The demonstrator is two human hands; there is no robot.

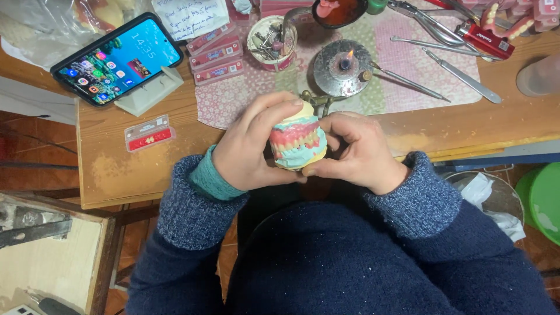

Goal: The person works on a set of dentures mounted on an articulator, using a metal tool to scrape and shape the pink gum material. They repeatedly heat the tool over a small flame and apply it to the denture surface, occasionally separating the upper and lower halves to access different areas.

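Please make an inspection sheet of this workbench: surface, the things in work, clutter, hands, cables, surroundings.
Surface: wooden bench, worn, with a patterned cloth mat on it.
Things in work: denture model, pink gums with teeth on pale casts, held over the bench edge.
Clutter: lit spirit burner; metal hand tools; cup of burs; red tooth cards; phone on a stand, screen on.
Hands: left hand and right hand both grip the model from its sides.
Cables: nothing seen.
Surroundings: green bin, wire basket with a plastic liner, tiled floor.
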